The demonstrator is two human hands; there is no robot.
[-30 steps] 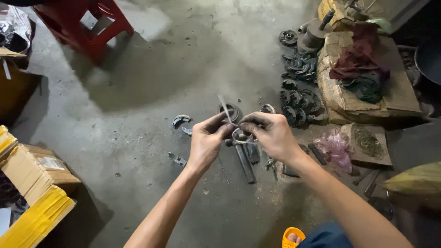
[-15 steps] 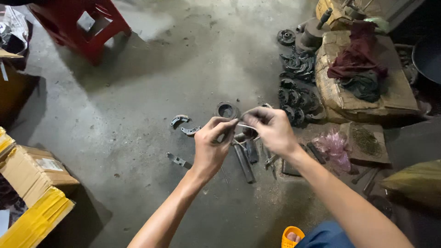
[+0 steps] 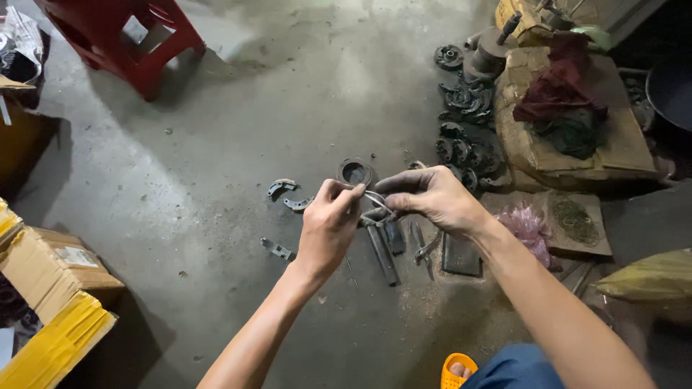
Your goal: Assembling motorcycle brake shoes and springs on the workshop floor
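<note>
My left hand [image 3: 330, 227] and my right hand [image 3: 432, 198] meet above a grey concrete floor, both pinching a small metal wire ring [image 3: 375, 200] between fingertips. Just beyond the hands lies a dark round metal ring part [image 3: 355, 173]. Two curved grey shoe-shaped pieces [image 3: 282, 189] rest on the floor left of my left hand. Under the hands lie a dark metal bar [image 3: 383, 256] and a pair of pliers [image 3: 425, 248].
Red plastic stool [image 3: 133, 36] at top left. Cardboard boxes and yellow packs [image 3: 50, 302] at left. A pile of dark curved metal parts [image 3: 465, 137] beside a cardboard-covered block with rags [image 3: 569, 108] at right. Pink plastic bag [image 3: 526, 227], flat dark plate [image 3: 461, 256], orange sandal [image 3: 458, 371].
Both hands have dropped slightly and drawn closer; the thin wire that stuck up from my left hand is now folded down between the fingers.
</note>
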